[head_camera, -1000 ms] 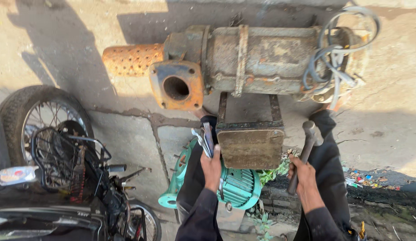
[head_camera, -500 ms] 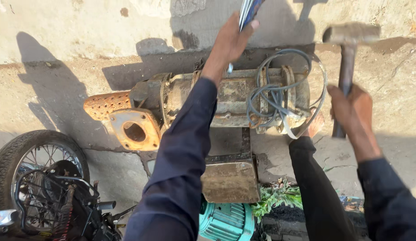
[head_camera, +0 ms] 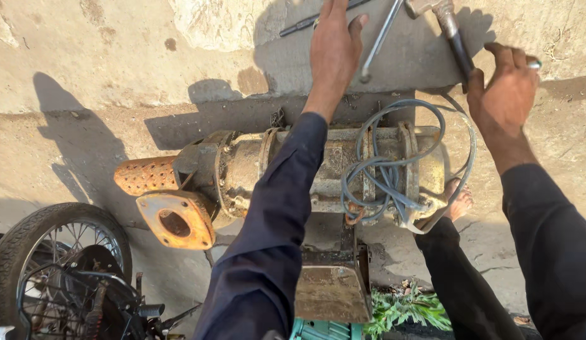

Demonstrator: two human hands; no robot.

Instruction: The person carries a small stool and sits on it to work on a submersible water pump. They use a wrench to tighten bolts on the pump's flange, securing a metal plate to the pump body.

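My left hand (head_camera: 334, 50) reaches over a rusty pump motor (head_camera: 287, 170) to a concrete ledge (head_camera: 148, 56) and lies flat, fingers stretched, on a dark rod (head_camera: 299, 24). A bright metal bar (head_camera: 376, 47) lies just right of its thumb. My right hand (head_camera: 506, 85) is at the upper right, thumb and fingers around the end of a hammer's handle (head_camera: 458, 47); the hammer's head rests on the ledge at the top edge. Grey cable (head_camera: 384, 170) is coiled around the motor's right end.
An orange flange (head_camera: 176, 220) and a perforated orange strainer (head_camera: 145, 175) stick out of the motor's left end. A motorcycle wheel (head_camera: 50, 252) stands at the lower left. My bare foot (head_camera: 460, 201) is by the motor; green leaves (head_camera: 403, 308) and a rusty plate (head_camera: 334, 289) lie below.
Both arms rose from beside the rusty plate to the ledge beyond the motor. The left hand's bundle of tools now lies on the ledge, and the raised hammer has come down onto it.
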